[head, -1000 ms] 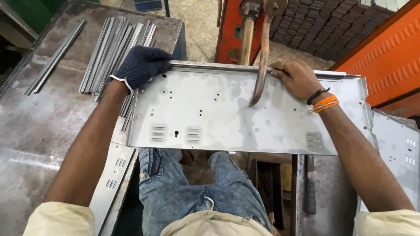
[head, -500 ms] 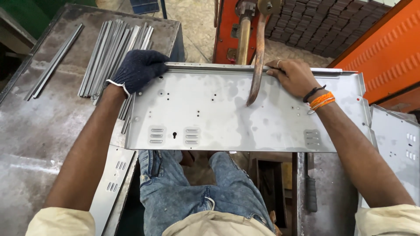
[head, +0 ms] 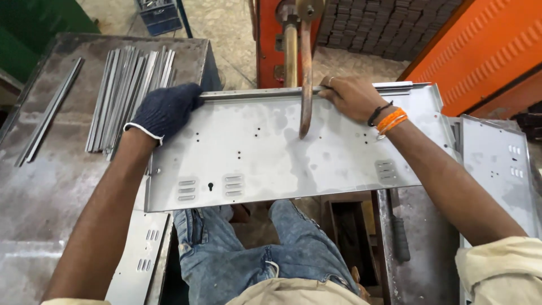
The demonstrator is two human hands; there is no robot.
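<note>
Sheet-metal panel (head: 254, 158) lies flat across the person's lap and the gap in front of a red machine (head: 271, 34), its far flanged edge pushed under 2 long copper-coloured arms, the worn one (head: 305, 85) hanging with its tip just over the panel's upper middle. The left hand (head: 166, 110), in a dark knitted glove with a pale cuff, curls its fingers over the panel's far-left corner; the bare right hand (head: 353, 97), with a ring, a black band and orange thread at the wrist, presses its fingers flat along the far edge, just right of that arm. Judging from this, the nearest risk is the right hand: it sits close beside the arm's tip with no glove, so a slip of the panel or a closing arm could pinch or burn it. The panel is thin, dull grey steel, smudged, with folded rims, small punched holes, a keyhole slot and 3 groups of louvred slots; its cut edges look sharp enough to nick a bare palm, and being wide and only held at 2 points it could sag or swing off line. A bundle of narrow grey metal strips (head: 127, 96) lies on the scuffed steel bench (head: 51, 181) just beside the gloved hand, and a nudge could scatter them. Similar panels rest at the right (head: 497, 175) and lower left (head: 138, 254).
</note>
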